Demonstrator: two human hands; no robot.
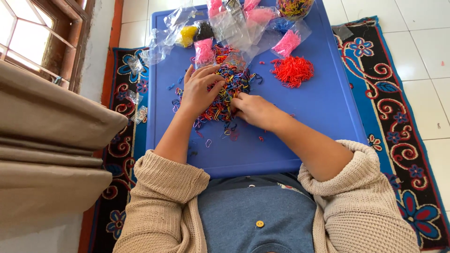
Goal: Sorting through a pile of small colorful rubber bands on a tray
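A heap of small mixed-colour elastic bands (229, 86) lies in the middle of a blue plastic table (328, 103). My left hand (200, 89) rests flat on the heap's left side with its fingers spread over the bands. My right hand (253, 110) lies at the heap's lower right edge, its fingertips curled into the bands; whether it pinches any I cannot tell. A separate pile of red-orange bands (292, 70) sits to the right, apart from both hands. Loose bands are scattered near my wrists.
Clear plastic bags (234, 26) hold pink (204, 49), yellow (188, 33) and dark bands at the table's far edge. A patterned blue and red rug (398, 107) lies under the table. Beige cushions (51, 140) and a window are at the left.
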